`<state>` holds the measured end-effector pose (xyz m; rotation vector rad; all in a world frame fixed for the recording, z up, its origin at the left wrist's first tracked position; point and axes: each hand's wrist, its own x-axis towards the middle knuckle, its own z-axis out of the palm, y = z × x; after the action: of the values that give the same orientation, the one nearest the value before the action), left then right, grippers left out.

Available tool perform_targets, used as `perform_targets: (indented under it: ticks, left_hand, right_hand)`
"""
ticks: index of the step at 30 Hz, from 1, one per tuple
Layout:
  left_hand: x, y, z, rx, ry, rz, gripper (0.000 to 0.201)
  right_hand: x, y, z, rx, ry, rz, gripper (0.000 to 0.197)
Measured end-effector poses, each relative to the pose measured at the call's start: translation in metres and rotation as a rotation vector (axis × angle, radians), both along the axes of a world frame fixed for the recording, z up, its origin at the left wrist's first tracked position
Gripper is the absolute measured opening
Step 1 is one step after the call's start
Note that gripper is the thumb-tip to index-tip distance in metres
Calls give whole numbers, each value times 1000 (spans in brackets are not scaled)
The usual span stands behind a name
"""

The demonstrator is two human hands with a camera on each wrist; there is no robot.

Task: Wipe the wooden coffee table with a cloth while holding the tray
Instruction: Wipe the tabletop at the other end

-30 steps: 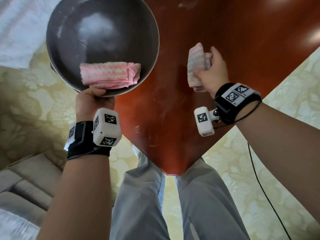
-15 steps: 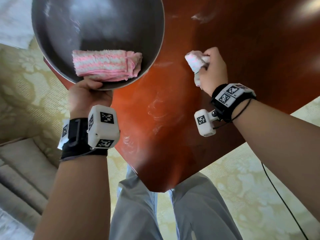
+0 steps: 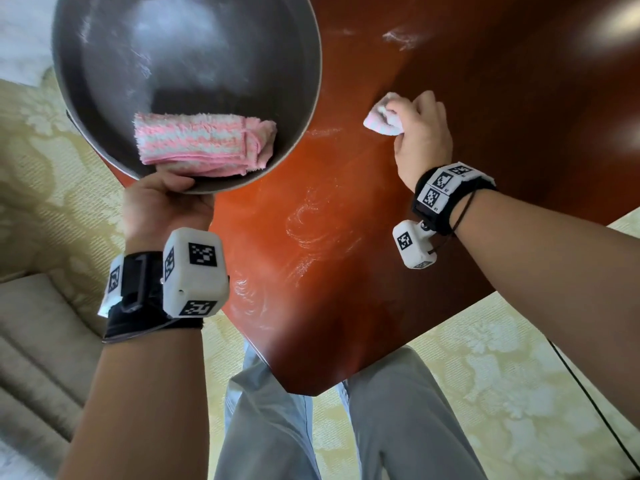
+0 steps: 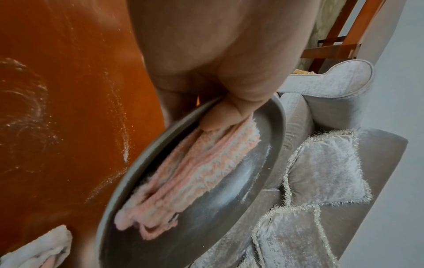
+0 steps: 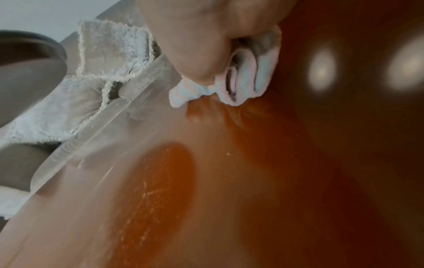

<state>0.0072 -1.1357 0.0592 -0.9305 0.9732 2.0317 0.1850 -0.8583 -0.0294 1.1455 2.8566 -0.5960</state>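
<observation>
Since a second ago your right hand, bunching the cloth, has swept farther across the coffee table; press flat over remaining white streaks while your left hand grips the tray level.

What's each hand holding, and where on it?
Left hand grips the tray by its near rim, thumb inside. Right hand holds the bunched cloth, fingers curled round it.

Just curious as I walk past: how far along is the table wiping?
Done: the tray is lifted off the coffee table, gripped by the left hand. In hand: the right hand presses a bunched cloth on the wood. Left: white smears near the corner and more beyond the cloth.
</observation>
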Motion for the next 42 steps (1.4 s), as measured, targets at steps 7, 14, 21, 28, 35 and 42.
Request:
perform_targets:
  ticks: [7, 14, 21, 28, 35, 42]
  left_hand:
    - [4, -1, 14, -45, 25, -75, 31]
    - [0, -13, 8, -10, -6, -55, 45]
    - [-5, -32, 7, -10, -4, -66, 64]
    - [-11, -50, 5, 14, -16, -26, 77]
    - [-9, -59, 10, 0, 20, -87, 82]
    - [-12, -48, 18, 2, 19, -58, 92]
  right_hand:
    - [2, -21, -7, -8, 9, 12, 53]
    - [1, -43, -7, -29, -5, 10, 47]
    - [-3, -83, -9, -60, -45, 118, 52]
    - [-2, -135, -1, -107, -84, 249, 49]
    - [15, -193, 2, -223, -74, 422, 54]
    - [12, -174, 10, -411, -154, 522, 64]
